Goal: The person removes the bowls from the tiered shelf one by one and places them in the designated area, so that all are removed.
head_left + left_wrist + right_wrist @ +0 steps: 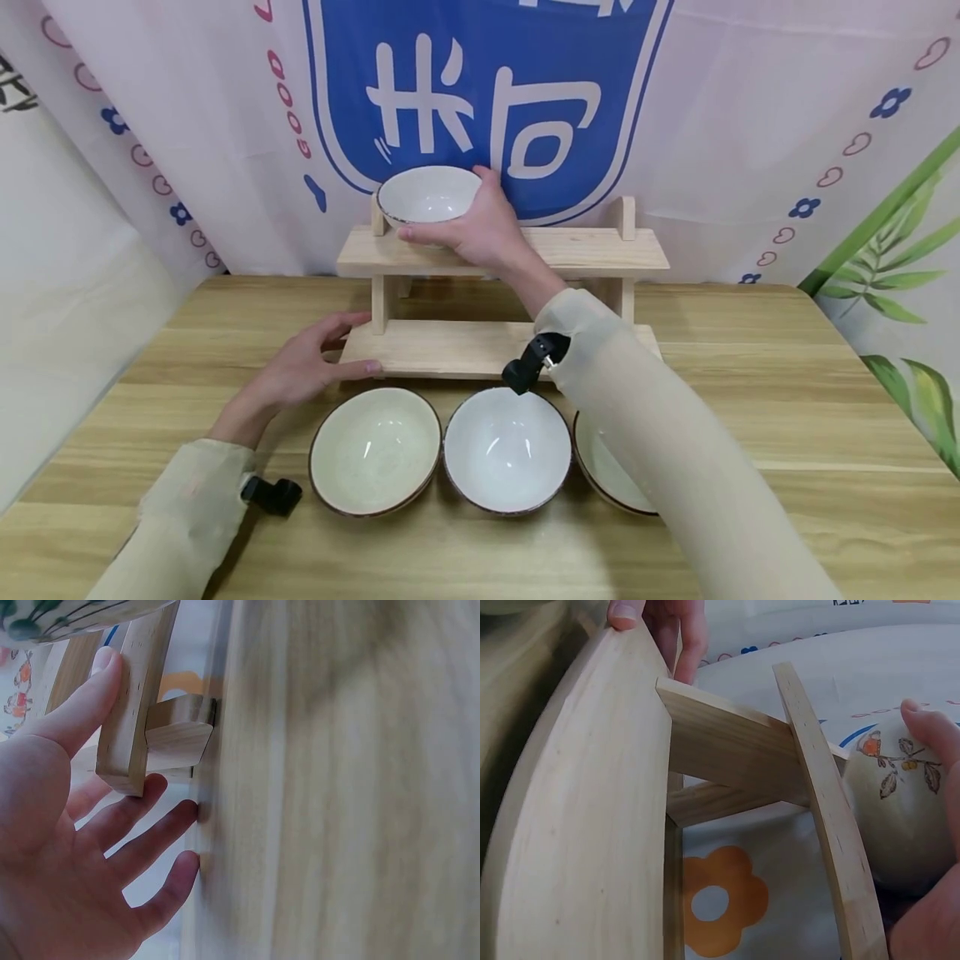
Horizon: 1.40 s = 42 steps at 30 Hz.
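Observation:
My right hand (487,225) grips a white bowl (427,193) with a dark rim at the left end of the wooden rack's upper shelf (570,250). Its thumb lies along the near side of the bowl, and the fingers reach round the right side. In the right wrist view the bowl's outside (896,817) carries a painted bird and leaves. Down at the left end of the lower shelf (450,346), my left hand (303,362) holds the board's end. Its thumb (94,697) lies on the board, the other fingers spread around the end.
In front of the rack three bowls stand in a row: a cream bowl (375,450), a white bowl (507,450) and another cream bowl (611,467), partly hidden by my right sleeve. Behind the wooden table (750,375) hangs a printed cloth (712,125), close to the rack's back.

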Tool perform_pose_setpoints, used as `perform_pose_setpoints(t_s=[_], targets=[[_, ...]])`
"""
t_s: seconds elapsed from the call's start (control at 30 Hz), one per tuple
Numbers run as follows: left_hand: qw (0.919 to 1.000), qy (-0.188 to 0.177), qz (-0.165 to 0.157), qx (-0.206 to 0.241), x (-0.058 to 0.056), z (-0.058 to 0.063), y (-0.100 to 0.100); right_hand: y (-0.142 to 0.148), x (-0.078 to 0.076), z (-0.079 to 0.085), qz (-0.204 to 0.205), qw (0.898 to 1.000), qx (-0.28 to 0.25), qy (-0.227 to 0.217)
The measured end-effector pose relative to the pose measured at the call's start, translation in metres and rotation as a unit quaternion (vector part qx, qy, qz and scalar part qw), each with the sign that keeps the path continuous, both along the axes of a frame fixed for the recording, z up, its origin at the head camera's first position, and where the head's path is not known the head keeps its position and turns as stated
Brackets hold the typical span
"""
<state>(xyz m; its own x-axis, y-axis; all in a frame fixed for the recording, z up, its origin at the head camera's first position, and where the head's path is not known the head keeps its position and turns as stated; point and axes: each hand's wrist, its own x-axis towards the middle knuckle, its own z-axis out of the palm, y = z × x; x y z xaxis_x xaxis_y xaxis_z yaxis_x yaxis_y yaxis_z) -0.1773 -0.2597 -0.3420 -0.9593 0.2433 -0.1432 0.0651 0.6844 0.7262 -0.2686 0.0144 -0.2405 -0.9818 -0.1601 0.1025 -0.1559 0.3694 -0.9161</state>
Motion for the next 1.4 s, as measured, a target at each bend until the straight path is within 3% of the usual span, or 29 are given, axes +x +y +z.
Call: perform_pose_setpoints(t_s=[0.9,1.4], targets=[[1.0000,-0.001,0.004,-0.001,-0.001,-0.001,0.000,0.043,0.039,-0.004,0.022,0.999,-0.029,-0.004],[1.0000,0.003,0.001,-0.003,-0.002,0.000,0.001,0.072,0.058,-0.003,0.051,0.997,-0.052,0.017]])
